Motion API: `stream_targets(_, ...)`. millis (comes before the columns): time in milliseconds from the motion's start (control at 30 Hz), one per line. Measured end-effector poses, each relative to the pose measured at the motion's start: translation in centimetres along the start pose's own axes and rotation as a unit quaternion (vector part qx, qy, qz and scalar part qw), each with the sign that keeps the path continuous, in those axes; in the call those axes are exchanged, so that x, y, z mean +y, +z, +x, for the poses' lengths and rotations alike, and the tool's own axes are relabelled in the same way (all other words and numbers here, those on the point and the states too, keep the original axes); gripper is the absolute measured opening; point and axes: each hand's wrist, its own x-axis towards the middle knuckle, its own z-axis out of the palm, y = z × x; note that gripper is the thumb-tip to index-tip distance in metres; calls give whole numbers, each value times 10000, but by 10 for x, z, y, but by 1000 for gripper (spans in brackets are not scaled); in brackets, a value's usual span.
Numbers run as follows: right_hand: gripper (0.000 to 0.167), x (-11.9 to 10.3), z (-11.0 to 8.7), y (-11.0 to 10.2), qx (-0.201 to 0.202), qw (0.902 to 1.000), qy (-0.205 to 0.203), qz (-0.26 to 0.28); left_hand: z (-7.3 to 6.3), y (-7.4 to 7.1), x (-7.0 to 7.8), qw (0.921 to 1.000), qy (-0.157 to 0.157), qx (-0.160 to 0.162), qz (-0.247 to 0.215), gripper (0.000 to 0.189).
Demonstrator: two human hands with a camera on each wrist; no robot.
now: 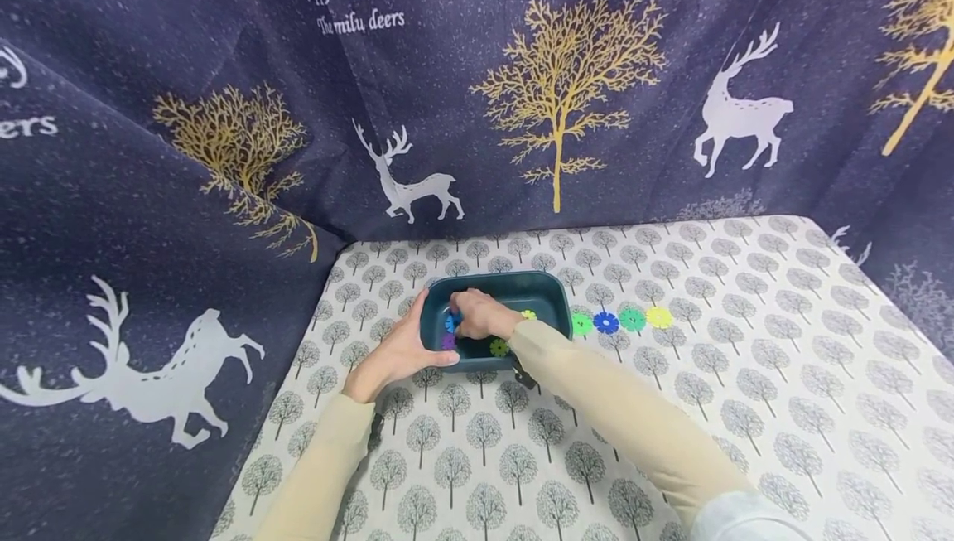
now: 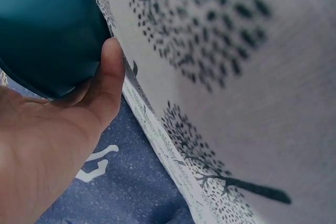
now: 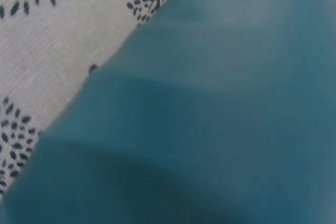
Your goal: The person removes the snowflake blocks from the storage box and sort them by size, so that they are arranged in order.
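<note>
A dark teal bin (image 1: 540,286) stands on the patterned cloth, with several plastic flower discs inside. My left hand (image 1: 406,348) holds the bin's left end, thumb along the near side; in the left wrist view that hand (image 2: 50,140) wraps the bin's corner (image 2: 52,30). My right hand (image 1: 480,315) reaches down into the bin, fingertips right at a blue flower disc (image 1: 450,323); I cannot tell whether they pinch it. A purple disc (image 1: 448,342) lies just below the blue one. The bin's teal wall (image 3: 210,114) fills most of the right wrist view, where no fingers show.
Right of the bin, a row of flower discs runs across the cloth: green (image 1: 582,323), blue (image 1: 606,323), teal-green (image 1: 633,319) and yellow (image 1: 659,317). An olive-green disc (image 1: 499,347) and a yellow one (image 1: 528,315) lie inside the bin. A dark curtain (image 1: 462,94) hangs behind.
</note>
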Motion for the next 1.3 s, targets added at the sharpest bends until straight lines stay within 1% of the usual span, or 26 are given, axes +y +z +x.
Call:
stream_targets(33,39,0,1,2,2,10000,66,-1,0,0,0,10000,-1,-14,0,137)
stream_targets(67,44,0,1,2,8,9999,131,-53,0,0,0,10000,6,-21,-7,137)
stream_targets(200,72,-4,0,2,-83,9990,385,-188,1,0,-1,9999,123,-36,-75,137)
stream_targets(267,87,-4,0,1,-58,9987,411,-302,1,0,-2,9997,229,-28,-85,138)
stream_targets(367,94,-2,0,0,-14,9990,342,-287,2,0,-4,9994,330,-23,-120,140)
stream_targets(433,91,1,0,1,16,9996,224,-188,2,0,-4,9994,300,-24,-141,140)
stream_targets(567,71,4,-6,0,121,9998,-102,76,0,0,-4,9996,217,-34,-169,141)
stream_targets(667,58,0,-17,-6,174,9994,-286,100,0,0,-3,9996,224,-19,-187,140)
stream_targets(767,52,-5,-31,-15,212,9988,-436,59,-1,0,-1,9995,244,5,-224,139)
stream_targets(933,48,-16,-57,-32,200,9979,-559,260,-1,0,0,9996,214,13,-199,139)
stream_targets(1000,49,-18,-61,-35,173,9978,-563,306,-2,0,1,9997,168,26,-183,139)
stream_targets(1133,50,-17,-63,-35,194,9976,-602,281,-2,0,0,9998,127,43,-173,138)
stream_targets(1300,49,-15,-62,-35,234,9975,-536,390,-1,1,-1,9995,187,82,-221,138)
